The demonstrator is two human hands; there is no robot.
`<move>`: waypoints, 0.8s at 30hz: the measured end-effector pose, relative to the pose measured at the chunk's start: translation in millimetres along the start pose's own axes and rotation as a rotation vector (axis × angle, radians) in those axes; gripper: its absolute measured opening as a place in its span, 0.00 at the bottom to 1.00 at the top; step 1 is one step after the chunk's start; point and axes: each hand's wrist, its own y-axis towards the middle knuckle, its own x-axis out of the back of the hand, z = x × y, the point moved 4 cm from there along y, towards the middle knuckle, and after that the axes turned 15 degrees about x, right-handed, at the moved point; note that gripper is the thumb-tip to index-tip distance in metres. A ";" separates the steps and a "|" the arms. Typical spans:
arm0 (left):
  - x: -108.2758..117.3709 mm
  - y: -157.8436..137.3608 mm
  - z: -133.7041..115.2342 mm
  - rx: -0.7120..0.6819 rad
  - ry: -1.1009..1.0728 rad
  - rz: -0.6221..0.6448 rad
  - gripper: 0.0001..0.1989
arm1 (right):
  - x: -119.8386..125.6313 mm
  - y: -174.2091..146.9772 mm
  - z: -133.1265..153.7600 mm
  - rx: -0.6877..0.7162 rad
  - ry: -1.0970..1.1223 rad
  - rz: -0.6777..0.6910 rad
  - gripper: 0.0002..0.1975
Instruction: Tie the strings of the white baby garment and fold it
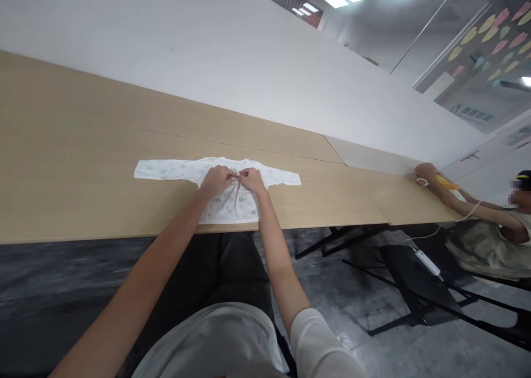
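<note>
A small white baby shirt (226, 209) with a faint print lies on the table, its two long sleeves spread out to the sides. Both of my hands meet at the middle of its front, just below the neckline. The fingers of my left hand (217, 180) are closed in a pinch on the cloth. From the other side, my right hand (251, 179) pinches the front edge too, with its fingertips nearly touching the left ones. Small folds run down from the pinched spot. Any fastening between my fingertips is too small to make out.
The long wooden table (83, 146) runs along a white wall (166, 52). At the far right another person (493, 240) sits with arms on the table, handling something yellow and white. A black folding chair (415, 278) with a white power strip (427, 262) stands between us.
</note>
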 end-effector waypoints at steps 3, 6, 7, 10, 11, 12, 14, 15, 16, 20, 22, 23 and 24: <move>-0.9 -0.7 -3.0 -0.030 -0.025 0.011 0.17 | 0.6 -0.8 -9.3 -0.071 0.174 0.003 0.13; -0.5 -1.1 -3.8 -0.060 -0.054 0.034 0.16 | -0.4 -1.5 -14.3 -0.100 0.313 0.025 0.20; -0.2 -1.1 -3.4 -0.063 -0.068 0.038 0.16 | -0.7 -1.5 -15.0 -0.105 0.344 0.025 0.21; -0.6 -0.5 -0.9 -0.052 -0.125 0.056 0.13 | -0.6 -1.5 -15.1 -0.120 0.401 0.006 0.23; -1.4 -0.2 0.3 -0.041 -0.146 0.067 0.13 | -0.3 -1.6 -14.4 -0.122 0.411 -0.003 0.22; -2.5 0.2 1.6 -0.029 -0.169 0.080 0.13 | 0.1 -1.8 -13.5 -0.125 0.419 -0.010 0.22; -5.1 1.1 4.1 -0.006 -0.221 0.103 0.13 | 0.8 -2.5 -11.7 -0.131 0.429 -0.017 0.22; -6.4 1.7 5.4 0.007 -0.253 0.109 0.13 | 1.1 -3.0 -11.0 -0.135 0.432 -0.019 0.21; -7.6 2.5 6.8 0.023 -0.287 0.109 0.13 | 1.4 -3.4 -10.3 -0.140 0.435 -0.021 0.21; -11.5 6.0 11.4 0.067 -0.415 0.093 0.13 | 0.9 -3.3 -8.6 -0.141 0.479 -0.034 0.20; -13.6 7.5 12.8 0.066 -0.453 0.097 0.13 | -0.6 -2.3 -8.6 -0.145 0.521 -0.038 0.19; -14.6 8.1 13.6 0.067 -0.466 0.100 0.13 | -1.5 -1.7 -9.0 -0.152 0.542 -0.042 0.19; -15.5 8.6 14.6 0.072 -0.475 0.101 0.13 | -2.3 -1.1 -9.5 -0.161 0.562 -0.049 0.18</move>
